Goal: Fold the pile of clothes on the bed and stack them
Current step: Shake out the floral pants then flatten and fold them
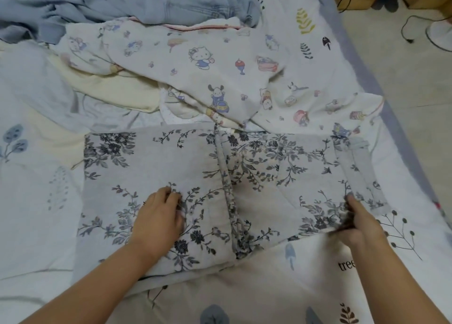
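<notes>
Flat, floral quilted garment, creased.

Both hands on floral garment

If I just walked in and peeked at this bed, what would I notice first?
First, the big grey cloth garment with dark flower print, spread flat in the middle of the bed, with the left hand gripping it and the right hand pinching its right edge. Behind it lies a rumpled white cartoon-character garment, and farthest back a pale blue denim piece.
</notes>
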`<state>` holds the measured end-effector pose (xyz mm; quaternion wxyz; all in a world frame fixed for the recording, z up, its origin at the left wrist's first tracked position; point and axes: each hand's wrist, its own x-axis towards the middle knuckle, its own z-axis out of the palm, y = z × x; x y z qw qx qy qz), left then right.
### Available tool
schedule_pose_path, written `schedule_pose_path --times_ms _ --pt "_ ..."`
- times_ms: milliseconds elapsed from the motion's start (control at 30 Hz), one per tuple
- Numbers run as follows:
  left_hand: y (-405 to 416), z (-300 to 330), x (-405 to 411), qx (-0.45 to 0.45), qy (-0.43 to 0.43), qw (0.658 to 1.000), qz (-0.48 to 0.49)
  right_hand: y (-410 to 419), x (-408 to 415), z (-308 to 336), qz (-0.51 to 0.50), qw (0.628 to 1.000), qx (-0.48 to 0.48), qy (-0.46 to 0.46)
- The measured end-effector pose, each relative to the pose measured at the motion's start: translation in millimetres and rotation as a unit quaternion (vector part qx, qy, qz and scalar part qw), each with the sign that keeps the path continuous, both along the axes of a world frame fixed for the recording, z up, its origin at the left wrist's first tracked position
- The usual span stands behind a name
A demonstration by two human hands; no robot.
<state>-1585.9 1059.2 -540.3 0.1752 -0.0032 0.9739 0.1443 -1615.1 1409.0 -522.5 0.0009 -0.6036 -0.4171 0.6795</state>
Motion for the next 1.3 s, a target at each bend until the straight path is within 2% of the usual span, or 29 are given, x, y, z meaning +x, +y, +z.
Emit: schedule_pose_path --times_ms 100,167,267,400,533,600,667,733,767,833,867,900,933,967,1000,1067,1100,1133,1167,1233,1300 --pt "-4.6 -0.4 -0.5 0.009 -0.007 1.0 -0.01 -0.1 -2.8 9.4 0.008 0.998 -0.049 0.029" --pt "-7.3 0.5 -1.4 0.021 -0.015 1.0 -0.007 -2.4 -3.2 14.6 0.023 0.998 0.008 0.064" --pt "-12.4 3.3 -3.7 0.054 -0.026 0.998 0.005 -18.3 -4.4 27.4 0.045 0.975 0.161 0.148" --pt "-26.7 9.6 -6.0 0.127 -0.022 0.991 0.045 -69.2 -0.7 66.0 0.16 0.89 0.365 0.222" --pt "-49.2 19.7 -8.4 0.173 -0.013 0.978 0.115 -133.9 16.7 96.8 0.241 0.811 0.451 0.285" --pt "-62.4 26.5 -9.2 0.221 -0.015 0.96 0.171 -166.3 27.4 100.9 0.287 0.772 0.48 0.302" --pt "-78.1 34.0 -10.9 0.278 0.002 0.936 0.215 -197.3 36.1 97.5 0.356 0.711 0.514 0.321" --pt "-91.7 43.0 -12.8 0.336 0.014 0.905 0.26 -226.5 43.7 88.2 0.429 0.625 0.545 0.359" --pt "-96.0 47.0 -14.5 0.389 0.017 0.871 0.301 -239.5 48.0 79.1 0.462 0.582 0.551 0.379" --pt "-102.4 49.3 -17.3 0.517 -0.042 0.752 0.407 -261.8 57.5 56.5 0.533 0.484 0.577 0.384" --pt "-105.0 49.8 -15.5 0.567 -0.084 0.697 0.431 -271.1 63.0 45.6 0.583 0.437 0.582 0.36" --pt "-105.5 49.6 -14.3 0.598 -0.123 0.664 0.431 -278.0 68.7 33.7 0.639 0.391 0.577 0.326" --pt "-104.1 48.5 -13.4 0.602 -0.154 0.659 0.423 -282.6 73.8 23.0 0.684 0.35 0.57 0.292" --pt "-101.6 46.4 -12.1 0.575 -0.17 0.68 0.422 -285.8 77.6 15.6 0.717 0.32 0.562 0.259" --pt "-98.7 43.2 -10.5 0.528 -0.176 0.723 0.409 -287.5 80.1 11.3 0.744 0.304 0.552 0.224" --pt "-91.7 32.5 -10.6 0.406 -0.139 0.818 0.382 -287.1 82.5 7.2 0.786 0.281 0.52 0.179" --pt "-87.0 28.0 -12.5 0.346 -0.095 0.853 0.379 -286.2 82.1 8.5 0.797 0.277 0.505 0.184" --pt "-84.6 27.9 -14.8 0.325 -0.042 0.864 0.383 -284.3 80.4 11.5 0.795 0.285 0.494 0.207" --pt "-85.2 28.1 -16.1 0.332 0.005 0.861 0.386 -281.2 77.5 14.1 0.774 0.311 0.498 0.238" --pt "-92.7 23.9 -14.0 0.372 0.078 0.832 0.404 -270.2 67.8 18.3 0.696 0.391 0.535 0.276" --pt "-99.4 20.5 -8.2 0.362 0.106 0.83 0.411 -253.2 56.1 19.3 0.64 0.45 0.581 0.224"
